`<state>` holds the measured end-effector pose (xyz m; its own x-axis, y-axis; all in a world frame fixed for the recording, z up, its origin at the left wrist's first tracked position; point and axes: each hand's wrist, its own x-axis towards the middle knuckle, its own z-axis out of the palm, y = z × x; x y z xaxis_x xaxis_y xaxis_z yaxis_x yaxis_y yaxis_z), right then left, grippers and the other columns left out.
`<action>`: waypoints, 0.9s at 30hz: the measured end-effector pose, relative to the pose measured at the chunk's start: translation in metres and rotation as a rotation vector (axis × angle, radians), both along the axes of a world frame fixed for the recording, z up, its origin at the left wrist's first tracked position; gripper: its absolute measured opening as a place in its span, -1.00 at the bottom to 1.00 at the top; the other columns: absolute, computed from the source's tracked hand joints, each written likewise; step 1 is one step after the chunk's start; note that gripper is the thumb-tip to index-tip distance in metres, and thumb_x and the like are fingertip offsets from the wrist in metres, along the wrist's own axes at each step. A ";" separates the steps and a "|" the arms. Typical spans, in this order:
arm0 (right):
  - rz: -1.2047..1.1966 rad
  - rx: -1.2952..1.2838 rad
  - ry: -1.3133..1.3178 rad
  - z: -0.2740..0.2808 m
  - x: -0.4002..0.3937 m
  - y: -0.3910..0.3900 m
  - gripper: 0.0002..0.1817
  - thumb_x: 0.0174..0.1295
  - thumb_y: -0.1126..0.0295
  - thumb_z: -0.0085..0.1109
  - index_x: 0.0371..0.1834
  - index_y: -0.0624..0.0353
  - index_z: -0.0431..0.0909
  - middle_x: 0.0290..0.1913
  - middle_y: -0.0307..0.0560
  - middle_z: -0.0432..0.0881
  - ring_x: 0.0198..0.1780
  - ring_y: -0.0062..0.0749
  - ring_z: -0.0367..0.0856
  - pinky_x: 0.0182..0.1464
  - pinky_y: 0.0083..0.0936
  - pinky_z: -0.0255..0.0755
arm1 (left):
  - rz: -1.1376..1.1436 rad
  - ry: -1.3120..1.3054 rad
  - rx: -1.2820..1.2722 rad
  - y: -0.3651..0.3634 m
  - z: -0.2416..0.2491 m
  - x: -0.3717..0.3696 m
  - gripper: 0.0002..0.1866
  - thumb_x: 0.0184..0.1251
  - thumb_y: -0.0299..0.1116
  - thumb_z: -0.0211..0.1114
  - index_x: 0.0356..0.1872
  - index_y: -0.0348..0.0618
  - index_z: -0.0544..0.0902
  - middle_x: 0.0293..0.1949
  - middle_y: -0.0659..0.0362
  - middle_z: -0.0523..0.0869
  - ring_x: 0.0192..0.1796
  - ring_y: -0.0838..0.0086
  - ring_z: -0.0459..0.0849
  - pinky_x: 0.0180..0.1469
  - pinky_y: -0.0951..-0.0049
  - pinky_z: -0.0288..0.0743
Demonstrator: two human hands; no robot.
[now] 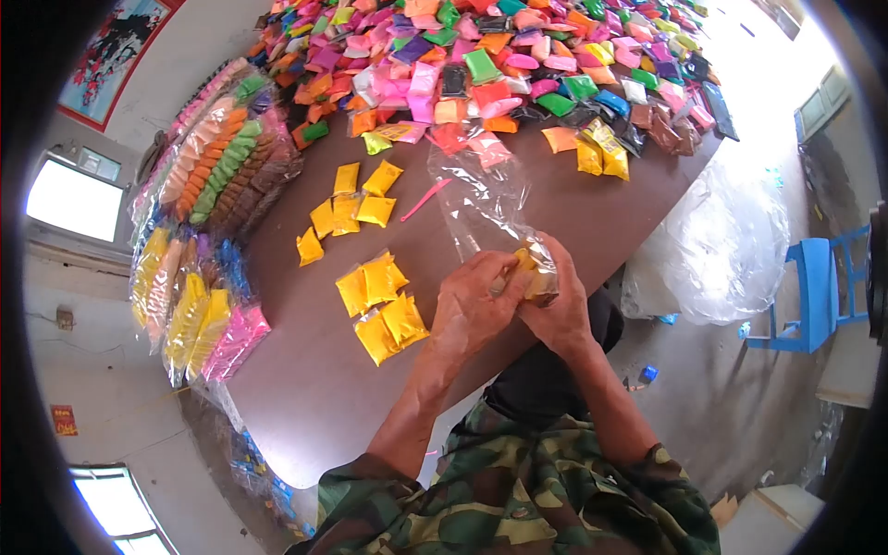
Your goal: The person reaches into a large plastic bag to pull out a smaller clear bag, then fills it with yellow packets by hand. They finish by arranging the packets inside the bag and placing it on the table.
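Close to the table's near edge, both hands are closed on one end of a clear plastic bag, which stretches away over the tabletop. Yellow packets show through the plastic between my fingers. My left hand pinches from the left, its fingertips on the bag. Around the other side wraps my right hand. To the left lie a near group of yellow packets in two clusters and a looser group of yellow packets farther off. A thin pink strip rests beside the bag.
A large heap of colourful packets covers the far side of the brown table. Filled clear bags are stacked along the left edge. On the right are a big clear plastic sack and a blue chair.
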<state>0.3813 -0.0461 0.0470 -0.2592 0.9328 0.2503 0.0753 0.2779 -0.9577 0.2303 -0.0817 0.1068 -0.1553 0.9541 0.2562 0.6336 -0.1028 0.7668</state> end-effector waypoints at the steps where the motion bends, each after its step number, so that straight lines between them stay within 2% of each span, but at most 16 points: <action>1: -0.004 0.017 -0.013 0.000 0.000 0.000 -0.08 0.09 0.54 0.65 0.57 0.18 0.40 0.40 0.09 0.61 0.40 -0.17 0.66 0.45 -0.32 0.50 | 0.001 0.008 0.009 -0.002 0.003 -0.002 -0.78 0.47 -0.39 0.48 0.00 -0.30 0.77 -0.07 -0.09 0.86 -0.07 0.07 0.89 0.02 0.22 0.76; 6: -0.011 0.058 -0.023 0.003 0.002 0.000 -0.08 0.07 0.54 0.69 0.55 0.19 0.43 0.40 0.09 0.63 0.39 -0.15 0.67 0.46 -0.32 0.50 | 0.019 0.110 0.052 -0.014 0.007 -0.012 -0.77 0.46 -0.41 0.49 0.03 -0.28 0.77 -0.01 -0.10 0.85 -0.02 0.06 0.89 0.06 0.20 0.75; 9: -0.006 0.068 -0.010 0.004 0.002 0.000 -0.11 0.07 0.53 0.69 0.53 0.20 0.45 0.38 0.09 0.64 0.38 -0.11 0.67 0.45 -0.31 0.50 | 0.084 0.158 0.186 -0.025 0.007 -0.023 -0.81 0.47 -0.42 0.48 -0.01 -0.27 0.78 -0.06 -0.07 0.86 -0.05 0.14 0.89 0.02 0.26 0.75; 14: -0.007 0.071 -0.048 0.008 0.003 -0.001 -0.17 0.09 0.53 0.68 0.48 0.23 0.48 0.33 0.09 0.66 0.34 -0.10 0.69 0.43 -0.31 0.52 | 0.400 0.222 -0.024 -0.073 0.028 -0.075 -0.87 0.48 -0.41 0.47 -0.12 -0.27 0.80 -0.17 0.01 0.86 -0.19 0.28 0.86 -0.05 0.33 0.74; 17: -0.010 0.067 0.010 0.005 0.001 -0.001 -0.18 0.09 0.53 0.68 0.47 0.23 0.49 0.33 0.09 0.66 0.33 -0.12 0.70 0.41 -0.32 0.54 | 0.594 0.383 -0.220 -0.105 0.034 -0.109 -0.80 0.48 -0.35 0.48 -0.07 -0.27 0.79 -0.17 0.02 0.87 -0.18 0.28 0.87 -0.05 0.31 0.75; 18: -0.006 0.057 0.027 0.003 0.000 -0.001 -0.18 0.09 0.53 0.68 0.47 0.23 0.49 0.33 0.09 0.66 0.33 -0.13 0.70 0.41 -0.32 0.54 | 0.611 0.378 -0.216 -0.114 0.031 -0.119 -0.77 0.47 -0.31 0.49 -0.04 -0.27 0.78 -0.14 0.01 0.87 -0.17 0.24 0.88 -0.04 0.29 0.74; 20: 0.000 0.047 0.039 0.002 0.000 -0.002 -0.19 0.10 0.53 0.68 0.46 0.24 0.49 0.33 0.08 0.66 0.33 -0.14 0.70 0.41 -0.33 0.54 | 0.642 0.362 -0.206 -0.126 0.014 -0.139 -0.69 0.46 -0.24 0.50 0.02 -0.27 0.76 -0.08 -0.02 0.88 -0.15 0.16 0.88 -0.04 0.24 0.74; 23: 0.002 0.048 0.031 0.002 0.002 -0.002 -0.19 0.10 0.54 0.68 0.46 0.24 0.49 0.33 0.07 0.66 0.32 -0.16 0.70 0.42 -0.34 0.54 | 0.633 0.254 -0.227 -0.125 -0.005 -0.163 -0.58 0.45 -0.20 0.51 0.16 -0.29 0.74 -0.01 -0.06 0.87 -0.08 0.23 0.89 -0.01 0.27 0.75; 25: -0.006 0.051 0.035 -0.002 0.000 -0.002 -0.19 0.10 0.53 0.68 0.46 0.24 0.49 0.33 0.07 0.66 0.32 -0.17 0.70 0.43 -0.34 0.53 | 0.565 0.023 -0.195 -0.119 -0.039 -0.197 -0.51 0.42 -0.17 0.52 0.21 -0.31 0.72 0.03 -0.06 0.85 -0.04 0.30 0.88 -0.02 0.32 0.75; 27: -0.004 0.064 0.007 0.001 0.002 -0.002 -0.19 0.10 0.52 0.68 0.47 0.24 0.49 0.33 0.07 0.66 0.33 -0.17 0.70 0.43 -0.33 0.53 | 0.526 -0.140 -0.234 -0.109 -0.038 -0.207 -0.46 0.39 -0.17 0.54 0.26 -0.32 0.70 0.05 -0.03 0.84 -0.01 0.37 0.85 -0.05 0.37 0.75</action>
<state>0.3837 -0.0478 0.0478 -0.2536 0.9157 0.3116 0.0696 0.3386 -0.9383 0.0234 -0.1911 0.0685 -0.6400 0.7683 -0.0089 0.4448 0.3798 0.8111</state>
